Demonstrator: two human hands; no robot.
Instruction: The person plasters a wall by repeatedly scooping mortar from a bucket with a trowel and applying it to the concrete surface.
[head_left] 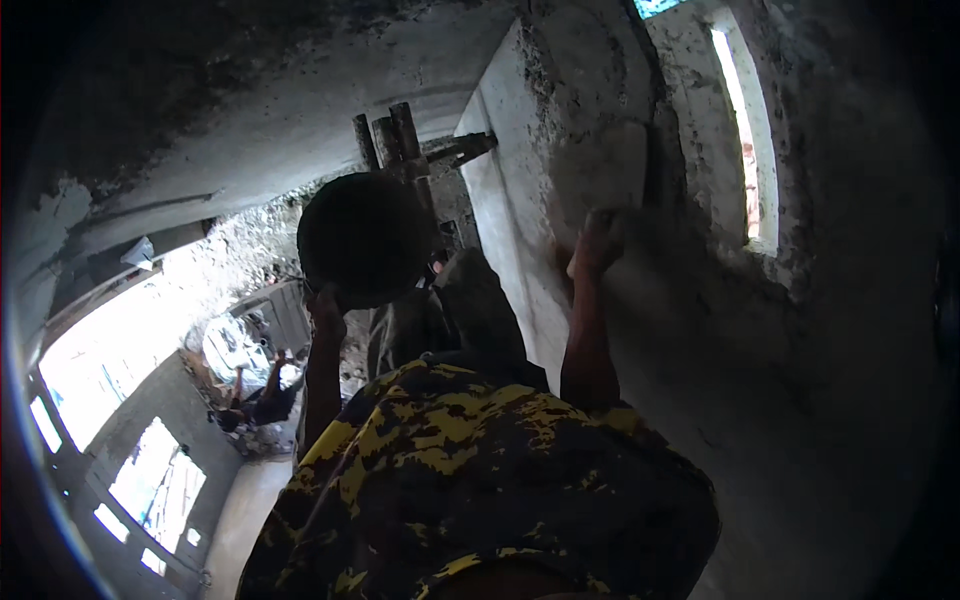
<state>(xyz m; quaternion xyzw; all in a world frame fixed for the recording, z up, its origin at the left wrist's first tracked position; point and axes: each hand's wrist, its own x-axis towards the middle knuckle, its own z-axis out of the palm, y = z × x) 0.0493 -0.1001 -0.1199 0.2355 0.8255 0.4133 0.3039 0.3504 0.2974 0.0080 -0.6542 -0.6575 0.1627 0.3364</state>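
Note:
My left hand is closed on the lower edge of a dark round pan, held out in front of my legs. Its inside is too dark to make out. To the right, my right hand is raised close to the rough grey wall, with its fingers closed. A flat rectangular tool like a plastering float shows faintly just beyond that hand, against the wall. Its handle is hidden in shadow and by my fingers. My forearms reach up from a yellow and dark patterned shirt.
Upright poles with a crossbar stand just beyond the pan. A pale wall edge runs beside them. A narrow window opening is in the right wall. Far below left, another person works near a pale heap.

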